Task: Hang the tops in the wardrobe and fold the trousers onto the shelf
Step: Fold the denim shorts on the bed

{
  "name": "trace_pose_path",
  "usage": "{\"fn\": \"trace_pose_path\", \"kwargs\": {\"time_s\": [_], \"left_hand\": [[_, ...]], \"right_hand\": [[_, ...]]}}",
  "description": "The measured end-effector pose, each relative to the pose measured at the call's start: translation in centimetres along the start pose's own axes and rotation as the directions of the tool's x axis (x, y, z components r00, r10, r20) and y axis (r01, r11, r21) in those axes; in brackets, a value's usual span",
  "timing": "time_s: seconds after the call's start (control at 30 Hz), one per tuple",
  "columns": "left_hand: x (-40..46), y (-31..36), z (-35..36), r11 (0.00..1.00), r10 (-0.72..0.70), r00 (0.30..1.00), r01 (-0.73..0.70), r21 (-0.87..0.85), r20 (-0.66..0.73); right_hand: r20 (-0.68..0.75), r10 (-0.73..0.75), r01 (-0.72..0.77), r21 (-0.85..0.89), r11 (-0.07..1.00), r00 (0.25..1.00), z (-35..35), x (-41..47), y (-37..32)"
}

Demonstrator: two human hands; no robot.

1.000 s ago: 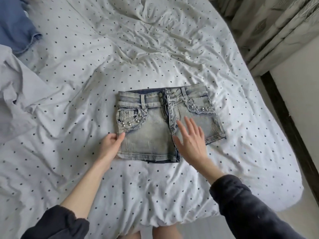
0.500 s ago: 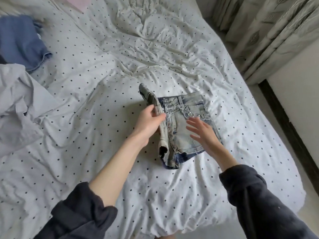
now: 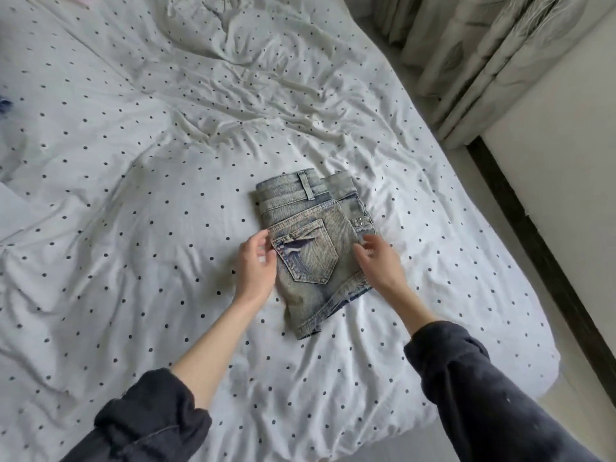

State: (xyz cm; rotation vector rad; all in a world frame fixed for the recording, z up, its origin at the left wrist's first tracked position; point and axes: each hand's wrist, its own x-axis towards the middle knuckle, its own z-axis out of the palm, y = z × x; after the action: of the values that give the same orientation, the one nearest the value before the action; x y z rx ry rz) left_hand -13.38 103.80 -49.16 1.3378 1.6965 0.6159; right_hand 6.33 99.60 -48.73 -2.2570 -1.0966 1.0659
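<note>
Half a second ago the left half of the denim shorts stood on edge, lifted mid-fold by the left hand; now that half lies flat over the right one, back pocket upward, waistband pointing away from the person; the blue garment and the pale grey one that lay at the left edge have slipped almost wholly out of view. The folded shorts lie on the dotted white bedsheet, near the bed's right side; a strip of the lower layer, with its studs, shows along the right edge. The left hand rests at the shorts' left edge, fingers loosely bent, fingertips touching the denim beside the pocket, gripping nothing; the right hand sits at the right edge, fingers relaxed and slightly spread, tips on the cloth; whether it pinches the edge cannot be told. Dark sleeves are pushed up both forearms; a curtain hangs beyond the bed.
</note>
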Motion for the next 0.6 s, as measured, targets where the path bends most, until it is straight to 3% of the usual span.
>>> {"fn": "trace_pose_path", "kwargs": {"time_s": [0.1, 0.2, 0.37, 0.47, 0.6], "left_hand": [[0.9, -0.5, -0.4, 0.997, -0.066, 0.995, 0.068, -0.022, 0.081], [1.3, 0.3, 0.3, 0.997, -0.076, 0.988, 0.078, -0.008, 0.131], [1.7, 0.2, 2.2, 0.986, 0.059, 0.987, -0.08, 0.144, 0.149], [2.1, 0.7, 2.9, 0.971, 0.043, 0.992, -0.069, 0.228, 0.119], [2.4, 0.7, 3.5, 0.985, 0.004, 0.996, -0.02, 0.172, 0.095]], "right_hand": [[-0.047, 0.057, -0.061, -0.105, 0.993, 0.997, 0.5, 1.4, -0.4], [-0.152, 0.087, -0.101, -0.088, 0.991, 0.985, 0.1, 1.0, 0.1], [-0.193, 0.177, -0.187, -0.034, 0.982, 0.965, -0.8, 0.5, 2.3], [-0.207, 0.184, -0.197, -0.041, 0.98, 0.961, -0.8, 1.3, 2.6], [-0.292, 0.13, -0.194, -0.201, 0.96, 0.947, 0.3, 1.4, 2.5]]}}
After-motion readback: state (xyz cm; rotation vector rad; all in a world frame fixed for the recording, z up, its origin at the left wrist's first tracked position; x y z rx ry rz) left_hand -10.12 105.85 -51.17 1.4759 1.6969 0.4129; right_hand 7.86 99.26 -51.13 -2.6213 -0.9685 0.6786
